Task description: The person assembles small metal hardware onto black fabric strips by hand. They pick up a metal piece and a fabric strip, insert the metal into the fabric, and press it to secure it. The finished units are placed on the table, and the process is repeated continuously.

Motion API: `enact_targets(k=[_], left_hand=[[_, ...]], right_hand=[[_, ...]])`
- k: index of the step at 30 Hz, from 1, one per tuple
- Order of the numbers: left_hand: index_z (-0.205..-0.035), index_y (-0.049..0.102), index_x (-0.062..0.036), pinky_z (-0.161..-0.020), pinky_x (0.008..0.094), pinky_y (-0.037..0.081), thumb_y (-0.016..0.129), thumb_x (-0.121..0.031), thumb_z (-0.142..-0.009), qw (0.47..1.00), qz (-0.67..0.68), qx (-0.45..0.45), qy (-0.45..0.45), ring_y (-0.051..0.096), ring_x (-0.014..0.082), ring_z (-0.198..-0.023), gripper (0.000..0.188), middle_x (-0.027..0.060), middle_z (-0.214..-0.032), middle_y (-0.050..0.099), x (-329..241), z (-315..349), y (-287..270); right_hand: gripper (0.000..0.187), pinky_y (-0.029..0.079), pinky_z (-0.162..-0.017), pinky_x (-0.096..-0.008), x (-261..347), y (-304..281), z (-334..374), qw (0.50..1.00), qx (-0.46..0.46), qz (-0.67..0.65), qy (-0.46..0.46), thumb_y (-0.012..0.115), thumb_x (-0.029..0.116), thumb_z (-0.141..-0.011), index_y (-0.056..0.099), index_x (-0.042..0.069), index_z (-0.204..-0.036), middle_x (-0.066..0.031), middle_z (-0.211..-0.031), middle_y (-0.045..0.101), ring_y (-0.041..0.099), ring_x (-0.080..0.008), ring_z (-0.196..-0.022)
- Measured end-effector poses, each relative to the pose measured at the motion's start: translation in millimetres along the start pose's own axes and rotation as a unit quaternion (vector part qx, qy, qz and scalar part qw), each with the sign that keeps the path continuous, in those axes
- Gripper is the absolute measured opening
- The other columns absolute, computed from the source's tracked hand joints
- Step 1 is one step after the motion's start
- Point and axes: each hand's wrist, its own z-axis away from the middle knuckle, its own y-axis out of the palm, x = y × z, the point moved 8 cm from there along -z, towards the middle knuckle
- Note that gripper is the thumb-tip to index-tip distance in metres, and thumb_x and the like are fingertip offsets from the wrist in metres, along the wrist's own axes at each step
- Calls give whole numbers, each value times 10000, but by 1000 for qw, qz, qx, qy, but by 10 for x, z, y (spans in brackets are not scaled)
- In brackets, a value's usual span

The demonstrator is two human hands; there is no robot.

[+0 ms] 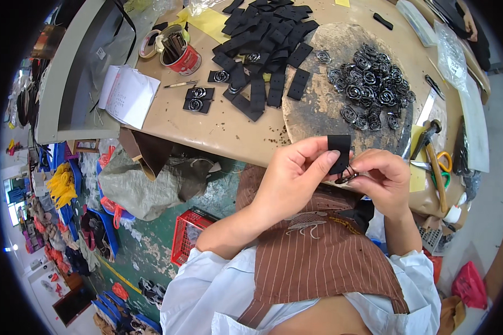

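Black strap [339,146], probably light, supple; left hand [297,176] pinches its side. Metal ornament [346,178] at strap's near end, likely slippery, best rim-held; right hand [384,177] pinches it.

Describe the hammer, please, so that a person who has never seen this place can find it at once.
Start from the tan worktable and go to the right of its rounded, worn board. There, the hammer lies beside an orange looped handle. Its long wooden shaft and dark head set it apart from its neighbours.
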Motion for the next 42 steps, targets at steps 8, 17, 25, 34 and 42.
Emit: enact_targets(k=[8,17,25,34,42], left_hand=[[-1311,407,17,-852,252,490,453,-54,-943,999,-16,23,38,584,121,-982,378,100,-1098,608,-58,83,93],[-1266,471,26,-673,187,449,505,-51,-920,972,-196,-30,123,533,22,-784,356,41,-902,650,-117,138,125],[-1237,507,6,-786,217,505,461,-59,-944,990,-135,-32,21,562,66,-941,304,52,-1122,589,88,148,35],[-1189,540,26,-781,208,499,475,-54,-938,992,-112,-46,34,586,74,-897,272,65,-1059,620,175,201,22],[-1234,500,7,-718,202,496,527,-14,-894,990,-96,20,101,603,67,-826,341,61,-995,651,102,192,109]], right_hand=[[235,496,-628,-270,114,-52,10,995,28,69,-68,724,-92,-652,639,12,-844,-119,-815,654,635,-191,-745],[202,479,-650,-256,10,-76,15,997,-30,68,23,720,-75,-666,653,14,-835,-89,-825,636,616,-172,-760],[159,477,-639,-253,2,-7,43,990,-16,138,13,709,-63,-685,653,6,-817,-89,-821,618,602,-158,-743],[132,480,-634,-252,-12,26,48,991,-5,117,70,698,-54,-701,656,-2,-814,-99,-833,621,603,-148,-744],[314,434,-775,-225,-152,-75,113,987,-74,22,140,694,-9,-747,527,21,-1011,-22,-912,538,523,-96,-863]])
